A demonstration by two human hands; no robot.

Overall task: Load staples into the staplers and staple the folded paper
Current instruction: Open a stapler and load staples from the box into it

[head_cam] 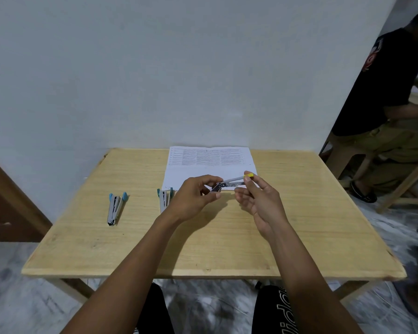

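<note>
A small metal stapler with a yellow end is held above the table, just over the near edge of the folded printed paper. My left hand pinches its front metal end. My right hand pinches the yellow back end between thumb and forefinger, its other fingers spread loosely. A blue-ended stapler lies opened on the table at the left. A second blue-ended stapler lies beside the paper, partly hidden behind my left hand.
The wooden table stands against a white wall. Another person sits at the far right beside a second wooden table. A brown door edge shows at the left.
</note>
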